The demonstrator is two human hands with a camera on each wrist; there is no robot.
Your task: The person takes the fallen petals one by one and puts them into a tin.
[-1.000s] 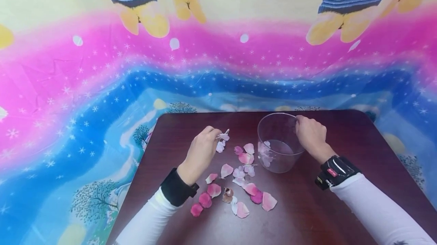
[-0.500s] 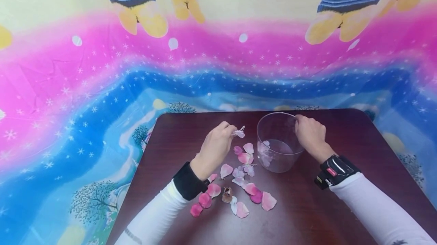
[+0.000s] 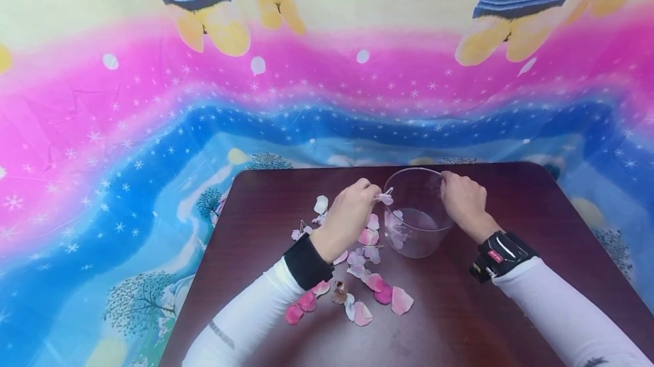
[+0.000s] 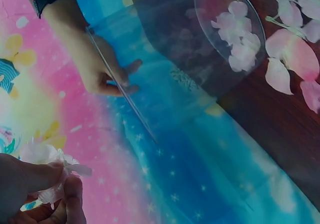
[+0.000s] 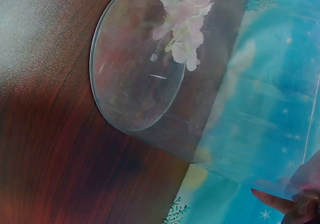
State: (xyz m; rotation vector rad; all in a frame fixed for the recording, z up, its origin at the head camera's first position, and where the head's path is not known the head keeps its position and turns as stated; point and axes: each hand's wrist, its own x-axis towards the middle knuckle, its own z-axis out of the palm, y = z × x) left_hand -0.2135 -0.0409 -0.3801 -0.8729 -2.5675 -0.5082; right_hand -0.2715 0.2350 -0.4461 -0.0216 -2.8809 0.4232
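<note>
With thumb and fingers, my left hand (image 3: 349, 213) pinches a pale pink flower (image 3: 385, 198) at the left rim of a clear container (image 3: 424, 247). The same flower (image 4: 47, 156) shows whitish with thin petals in the left wrist view. My right hand (image 3: 465, 199) grips the container's right rim, and the container stands upright on the table. Inside it, pale pink blossoms (image 5: 186, 26) lie on the bottom against the left side. In the right wrist view only part of my right hand (image 5: 297, 206) shows, at the lower corner.
On the dark brown table (image 3: 449, 321), pink rose petals (image 3: 401, 300), pale blossoms (image 3: 357, 267) and a brown dried piece (image 3: 339, 292) lie scattered left of and before the container. A white petal (image 3: 321, 204) lies behind my left forearm. A printed cloth (image 3: 327, 71) hangs behind.
My left hand has moved right with the pinched flower, from above the left side of the table to the container's rim. My right hand and the container have stayed in place.
</note>
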